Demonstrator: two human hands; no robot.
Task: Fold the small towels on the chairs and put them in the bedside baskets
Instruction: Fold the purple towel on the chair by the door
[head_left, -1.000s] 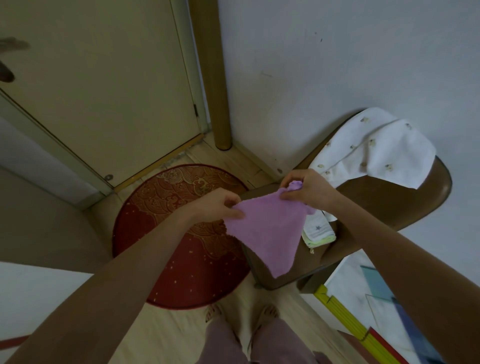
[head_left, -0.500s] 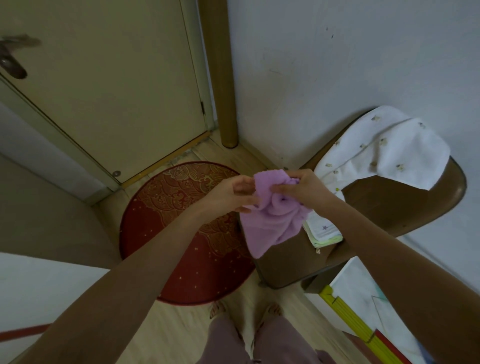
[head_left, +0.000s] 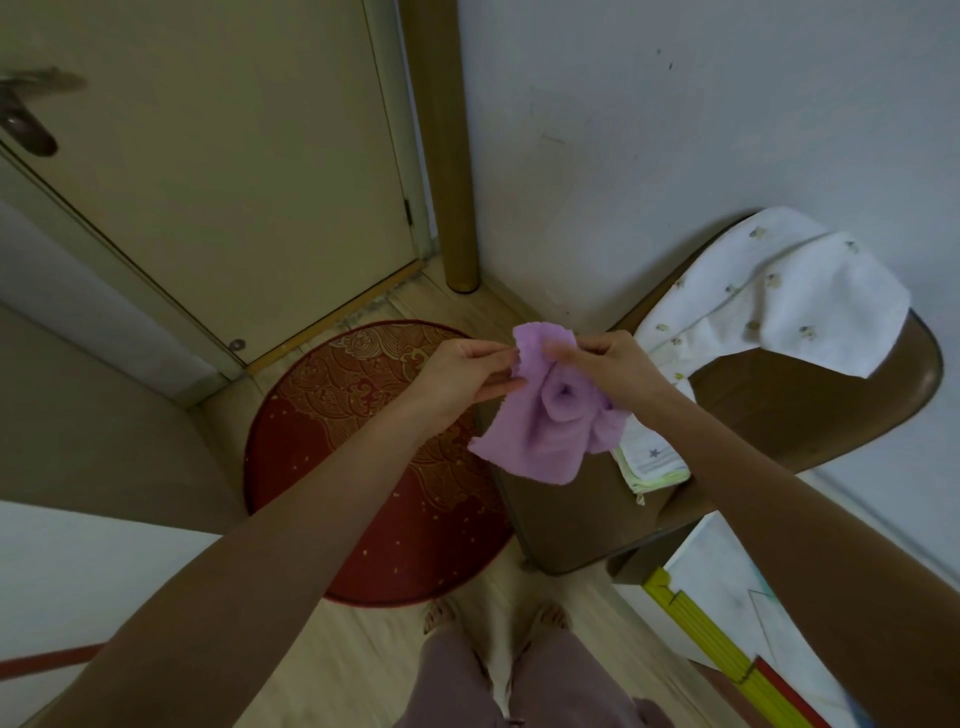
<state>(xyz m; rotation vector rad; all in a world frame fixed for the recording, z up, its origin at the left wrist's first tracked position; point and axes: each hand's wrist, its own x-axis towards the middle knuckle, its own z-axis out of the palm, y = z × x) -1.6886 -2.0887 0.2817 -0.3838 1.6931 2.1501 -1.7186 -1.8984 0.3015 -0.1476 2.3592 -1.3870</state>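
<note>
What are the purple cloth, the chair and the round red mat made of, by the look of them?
Purple cloth: soft, fuzzy fabric, probably terry or microfibre; it bunches and droops where both hands pinch it. Chair: smooth, curved brown shell with a dull sheen, perhaps moulded plywood or plastic; I cannot tell which. Red mat: flat woven or printed textile with a gold wave pattern, matte.
</note>
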